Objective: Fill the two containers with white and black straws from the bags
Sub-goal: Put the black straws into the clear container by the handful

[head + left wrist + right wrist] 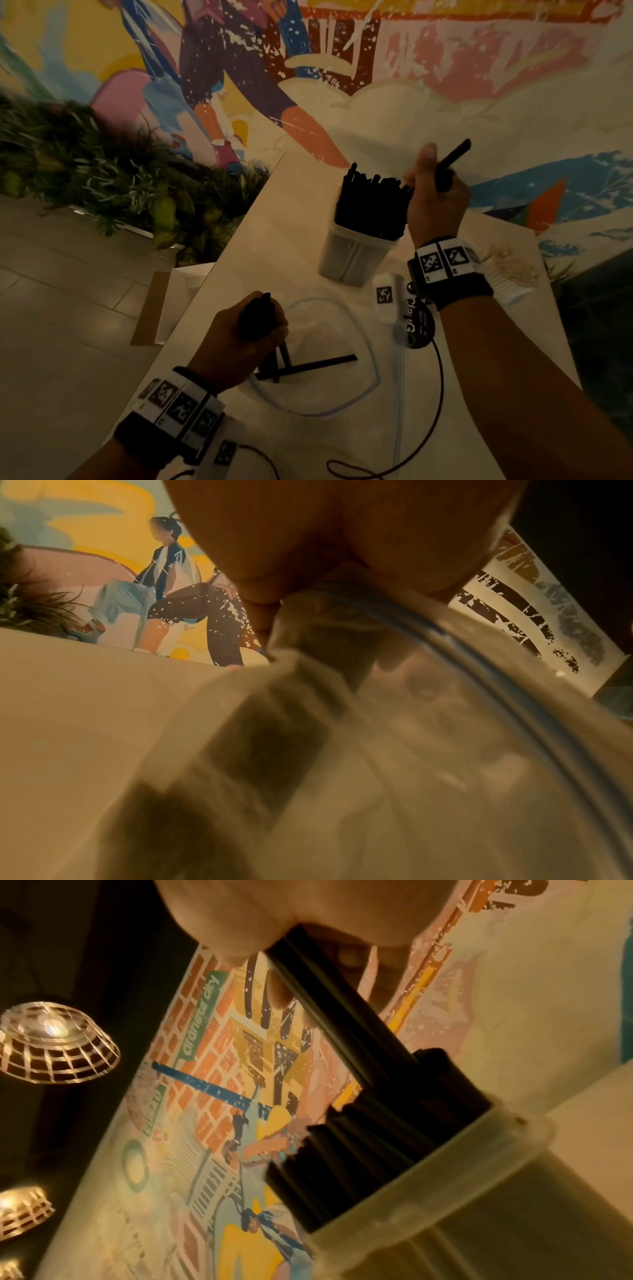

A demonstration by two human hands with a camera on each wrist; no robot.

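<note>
My right hand (436, 202) grips black straws (329, 1010) over the far tub (352, 255), already packed. My left hand (245, 337) clutches another bunch (257, 320) above the near bag (329, 356), where a few straws (318, 365) remain. White straws (510, 274) stand at the right. Only the right wrist view shows the straw tips entering the tub.

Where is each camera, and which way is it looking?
Head: on the person's head, looking down at the table; both hands and forearms show, left hand, right hand.
Left wrist: low by the table, looking along the palm at the clear bag.
Right wrist: looking along the fingers at black straws.
Head and right wrist share the container.
</note>
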